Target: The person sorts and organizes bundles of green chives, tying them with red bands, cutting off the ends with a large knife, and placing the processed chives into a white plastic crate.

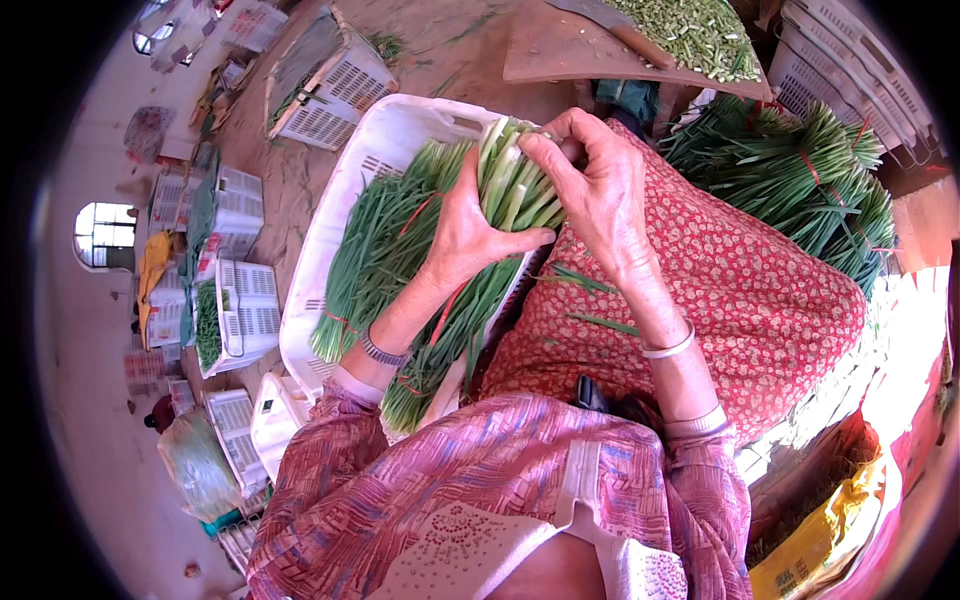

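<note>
My left hand (465, 235) is curved round a bunch of garlic chives (515, 190), fingers on its left side and thumb beneath. The pale stem ends of this bunch point away from me, and its green leaves trail toward my lap. At the top right of the bunch, my right hand (608, 190) pinches at the stem ends with thumb and forefinger. Exactly which stems it grips is partly hidden by the fingers. Under the bunch stands a white plastic crate (312, 275) holding more chives (375, 235), some tied with red bands.
Several tied chive bunches (800, 190) lie to the right of my red patterned apron (700, 270). A board (560, 45) ahead bears a knife (625, 35) and chopped pieces (700, 40). More crates (345, 90) stand at the left. A yellow sack (825, 535) lies at the lower right.
</note>
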Demonstrator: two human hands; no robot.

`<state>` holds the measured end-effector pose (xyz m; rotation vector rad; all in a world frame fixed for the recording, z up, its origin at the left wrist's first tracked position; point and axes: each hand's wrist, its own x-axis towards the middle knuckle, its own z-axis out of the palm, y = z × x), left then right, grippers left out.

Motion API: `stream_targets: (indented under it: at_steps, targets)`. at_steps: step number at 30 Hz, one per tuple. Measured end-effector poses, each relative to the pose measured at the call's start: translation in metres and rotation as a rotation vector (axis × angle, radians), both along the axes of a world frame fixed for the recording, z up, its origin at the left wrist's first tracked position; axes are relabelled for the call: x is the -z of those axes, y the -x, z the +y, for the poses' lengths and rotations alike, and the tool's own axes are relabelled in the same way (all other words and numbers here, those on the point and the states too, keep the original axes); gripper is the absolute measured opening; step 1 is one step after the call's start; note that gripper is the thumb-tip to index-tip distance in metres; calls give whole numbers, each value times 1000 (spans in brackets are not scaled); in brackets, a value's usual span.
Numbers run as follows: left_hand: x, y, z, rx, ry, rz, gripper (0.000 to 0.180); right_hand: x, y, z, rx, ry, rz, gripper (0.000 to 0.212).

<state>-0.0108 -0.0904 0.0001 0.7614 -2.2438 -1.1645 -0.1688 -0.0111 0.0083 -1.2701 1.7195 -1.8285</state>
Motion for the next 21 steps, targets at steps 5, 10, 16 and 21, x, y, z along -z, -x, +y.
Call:
stream_targets:
  at_steps: [5,10,16,21]
  targets:
    - [-23,6,-20,152,-429,-27,91,12,44,-10,164,-37,160,29]
    - [-55,1,-25,200,-701,-45,87,33,80,5,205,8,-216,20]
    - [-70,6,-21,166,-817,-43,85,-19,50,14,-268,162,-48,28]
    - [-73,9,-17,223,-893,-69,85,-18,48,-6,-331,144,69,23]
